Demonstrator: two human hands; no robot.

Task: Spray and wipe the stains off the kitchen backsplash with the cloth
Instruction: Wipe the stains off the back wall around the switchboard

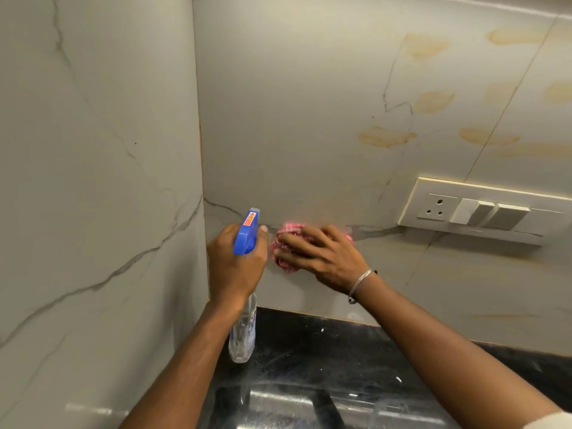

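My left hand (236, 261) is wrapped round the neck of the spray bottle (244, 331), its blue trigger head (246, 232) pointing at the backsplash (294, 119) near the corner. My right hand (322, 258), fingers spread, presses the bunched pink checked cloth (286, 263) flat against the backsplash just beside the nozzle, low on the wall above the black worktop (309, 351). Yellowish stains (387, 137) show up and to the right, above the socket and switch plate (476, 212). A metal bracelet (360, 283) sits on my right wrist.
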